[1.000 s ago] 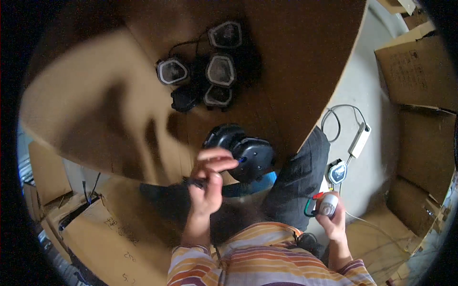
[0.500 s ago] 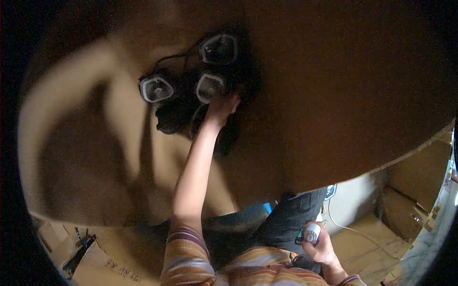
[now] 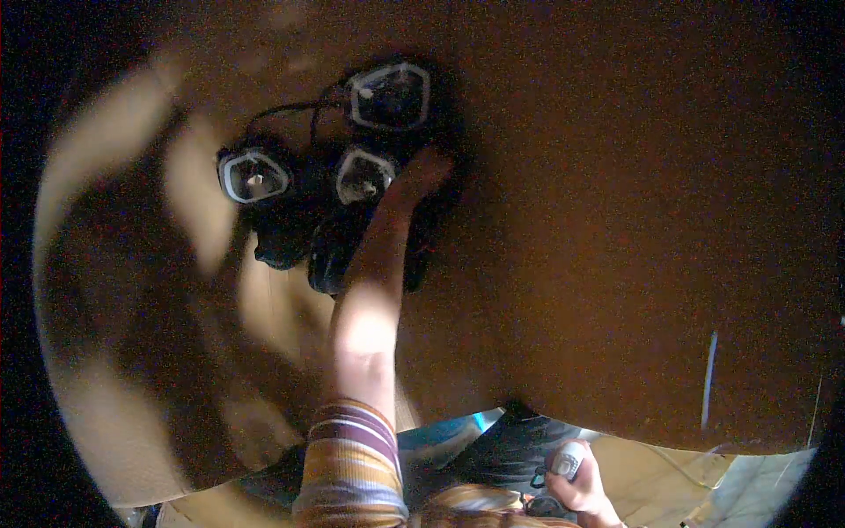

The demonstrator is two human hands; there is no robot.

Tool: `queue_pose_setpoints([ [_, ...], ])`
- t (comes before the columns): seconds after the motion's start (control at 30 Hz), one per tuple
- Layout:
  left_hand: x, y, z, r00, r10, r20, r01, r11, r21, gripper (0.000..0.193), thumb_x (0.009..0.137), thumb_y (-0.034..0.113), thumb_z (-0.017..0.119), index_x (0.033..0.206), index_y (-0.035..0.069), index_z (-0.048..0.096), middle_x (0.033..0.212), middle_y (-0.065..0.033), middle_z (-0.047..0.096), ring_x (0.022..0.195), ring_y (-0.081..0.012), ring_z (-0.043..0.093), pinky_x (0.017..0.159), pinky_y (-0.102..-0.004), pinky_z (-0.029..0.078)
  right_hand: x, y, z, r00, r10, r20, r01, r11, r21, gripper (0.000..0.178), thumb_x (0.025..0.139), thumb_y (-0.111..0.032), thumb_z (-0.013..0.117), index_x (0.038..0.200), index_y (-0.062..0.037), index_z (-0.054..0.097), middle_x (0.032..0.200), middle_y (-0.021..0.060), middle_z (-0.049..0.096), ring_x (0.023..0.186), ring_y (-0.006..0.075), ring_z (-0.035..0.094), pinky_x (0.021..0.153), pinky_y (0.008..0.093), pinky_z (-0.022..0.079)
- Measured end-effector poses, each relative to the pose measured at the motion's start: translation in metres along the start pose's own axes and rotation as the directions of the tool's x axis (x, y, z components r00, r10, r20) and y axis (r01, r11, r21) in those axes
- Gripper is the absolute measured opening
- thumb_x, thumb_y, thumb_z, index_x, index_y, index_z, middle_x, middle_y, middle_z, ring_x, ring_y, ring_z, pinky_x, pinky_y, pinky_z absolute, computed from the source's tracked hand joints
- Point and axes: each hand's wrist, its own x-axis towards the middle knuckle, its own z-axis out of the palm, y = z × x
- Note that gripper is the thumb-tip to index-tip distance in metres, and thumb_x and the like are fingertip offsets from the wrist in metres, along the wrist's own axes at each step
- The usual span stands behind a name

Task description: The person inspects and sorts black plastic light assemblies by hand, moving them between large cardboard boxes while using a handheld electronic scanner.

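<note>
My left hand reaches far out over a round brown table and sits curled on a black device at the right edge of a cluster of similar black devices. Three of them show white-rimmed faces, and a dark cable loops between them. My striped sleeve shows at the bottom. My right hand stays low by my lap, closed around a small grey and white gadget.
Two more black devices lie at the near side of the cluster, beside my forearm. Bright light patches cross the table's left side. Below the table edge are dark trousers and pale floor with a thin cable.
My left hand carried a black round device from near my body out to the cluster. The view moved closer over the table. The right hand stayed low with its gadget.
</note>
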Motion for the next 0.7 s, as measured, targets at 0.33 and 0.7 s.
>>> queue_pose_setpoints([
  [0.33,-0.037,0.152,-0.016,0.976,-0.180,-0.125,0.217,0.876,0.430,0.027,0.069,0.024,0.054,0.088,0.005,0.053,0.076,-0.0166,0.055,0.066,-0.0326,0.053,0.058,-0.0350,0.043,0.005,-0.011,0.001,0.998,0.036,0.050,-0.033,0.997,-0.066,0.038,0.058,0.003,0.052,0.093,-0.0020,0.038,0.073,0.0042,0.045,0.063,0.0094,0.044,0.054,0.0223,0.038],
  [0.7,-0.085,0.269,0.014,0.970,0.195,-0.144,-0.073,0.803,0.592,0.022,0.056,0.005,0.058,0.077,0.005,0.052,0.063,-0.0115,0.052,0.055,-0.0270,0.052,0.048,-0.0330,0.042,-0.003,0.004,0.001,0.996,-0.027,0.085,0.028,0.999,-0.016,0.040,0.062,-0.002,0.054,0.098,-0.0008,0.036,0.075,0.0054,0.043,0.070,0.0130,0.041,0.065,0.0255,0.035],
])
